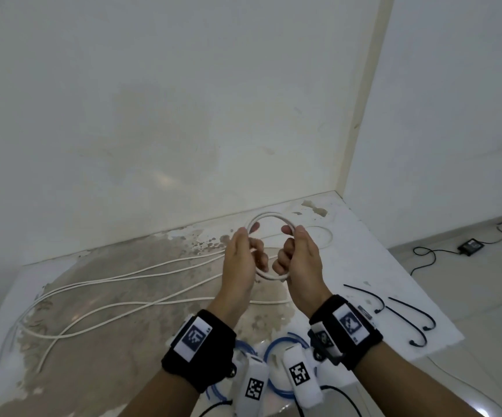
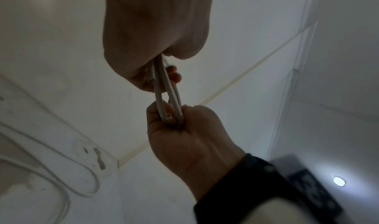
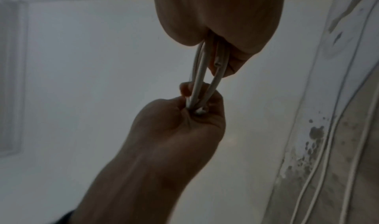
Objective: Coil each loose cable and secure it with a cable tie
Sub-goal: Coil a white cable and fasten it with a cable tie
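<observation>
Nearest my camera sat the two black wrist bands (image 1: 197, 349), each carrying a white card printed with a black square code pattern; I could read no lettering or brand on them. Just beyond, on the bench (image 1: 373, 254), two blue cable coils (image 1: 288, 341) lay flat beneath my wrists. Both my hands were raised over the middle of the bench, holding a white cable coil (image 1: 269, 219) between them. My left hand (image 1: 240, 257) had its grip curled and clamped round the coil's left side, and my right hand (image 1: 302, 254) was clamped likewise round its right side. From the head view the coil stood as an open ring with its hole facing me, slightly taller than wide; the wrist views showed it edge-on, several strands bunched between the two fists. More loose white cable (image 1: 108, 296) trailed away in long runs towards the bench's left end. Three black cable ties (image 1: 406, 320) lay at the right, near the bench edge, well apart from the coil.
</observation>
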`<act>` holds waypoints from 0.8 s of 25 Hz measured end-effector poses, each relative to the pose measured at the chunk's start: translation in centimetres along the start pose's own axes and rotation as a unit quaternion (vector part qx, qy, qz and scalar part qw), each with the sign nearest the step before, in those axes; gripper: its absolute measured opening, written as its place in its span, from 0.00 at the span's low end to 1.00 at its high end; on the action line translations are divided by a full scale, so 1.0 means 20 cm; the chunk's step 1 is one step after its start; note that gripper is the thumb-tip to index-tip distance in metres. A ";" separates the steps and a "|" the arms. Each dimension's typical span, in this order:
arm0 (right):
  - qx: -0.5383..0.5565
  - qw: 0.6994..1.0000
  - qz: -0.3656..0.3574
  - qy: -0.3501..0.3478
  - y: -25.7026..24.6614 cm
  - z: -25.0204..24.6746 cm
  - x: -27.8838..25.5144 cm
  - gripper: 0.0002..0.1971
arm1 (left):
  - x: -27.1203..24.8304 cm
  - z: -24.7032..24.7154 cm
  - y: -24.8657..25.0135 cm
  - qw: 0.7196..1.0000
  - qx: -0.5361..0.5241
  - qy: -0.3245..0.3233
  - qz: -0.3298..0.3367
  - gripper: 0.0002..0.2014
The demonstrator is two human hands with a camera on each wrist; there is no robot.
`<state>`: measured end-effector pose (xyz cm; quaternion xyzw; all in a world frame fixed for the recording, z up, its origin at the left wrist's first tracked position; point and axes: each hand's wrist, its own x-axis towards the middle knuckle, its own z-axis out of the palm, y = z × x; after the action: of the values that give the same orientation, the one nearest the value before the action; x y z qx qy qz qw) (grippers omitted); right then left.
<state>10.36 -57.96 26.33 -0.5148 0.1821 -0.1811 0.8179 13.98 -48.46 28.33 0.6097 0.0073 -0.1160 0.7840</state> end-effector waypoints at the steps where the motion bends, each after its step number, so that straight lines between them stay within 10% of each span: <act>1: -0.021 1.000 0.000 0.002 0.01 -0.02 0.01 0.17 | 0.00 0.02 -0.02 0.999 -0.022 0.001 -0.029 0.17; 4: -0.145 0.988 0.003 -0.054 0.06 -0.13 0.00 0.19 | 0.04 0.06 -0.05 0.993 -0.071 0.030 -0.091 0.16; 10: -0.340 0.932 0.051 -0.115 0.10 -0.74 0.13 0.15 | 0.09 -0.01 -0.17 0.995 0.101 0.010 -0.014 0.18; 15: -0.754 0.639 0.116 -0.094 0.25 -1.49 0.32 0.21 | 0.07 -0.04 -0.24 0.993 0.114 0.024 -0.031 0.18; 20: -0.841 0.527 0.037 -0.119 0.40 -1.61 0.34 0.16 | 0.04 -0.05 -0.25 0.992 0.119 0.044 -0.025 0.18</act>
<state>1.53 -83.11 5.28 -0.9737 0.1700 0.1496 0.0269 13.93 -48.76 23.12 0.7025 0.0426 -0.1088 0.7020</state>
